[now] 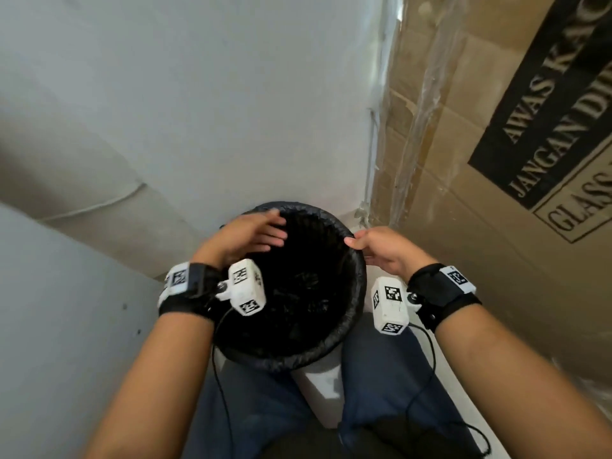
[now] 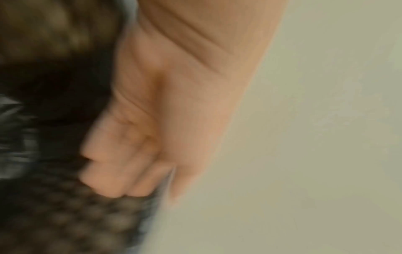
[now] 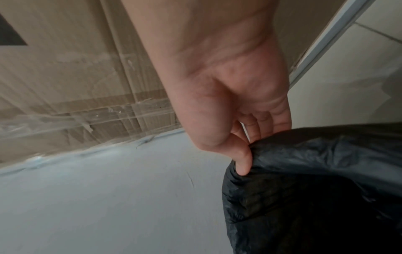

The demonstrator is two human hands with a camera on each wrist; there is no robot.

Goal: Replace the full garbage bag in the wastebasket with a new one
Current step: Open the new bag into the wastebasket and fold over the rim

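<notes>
The thin black plastic garbage bag [image 1: 291, 356] lines the round wastebasket; right hand [image 1: 381, 250] pinches its rolled edge at three o'clock, left hand [image 1: 245, 238] hovers loose-fingered, empty, at eleven.

Cardboard box [image 1: 496, 134] reads "AWAS", "JANGAN", "GLASS".

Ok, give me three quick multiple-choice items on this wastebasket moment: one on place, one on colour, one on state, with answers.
1. Where is the right hand?
A. at the wastebasket rim
B. on the cardboard box
C. on the person's knee

2. What colour is the garbage bag?
A. white
B. black
C. blue

3. How are the left hand fingers?
A. fist round the bag
B. extended over the opening
C. pinching a cable

Answers: 1 A, thumb and fingers pinch the bag's edge at the rim; 2 B, the film is dark and glossy; 3 B, they reach out over the basket's mouth.
</notes>
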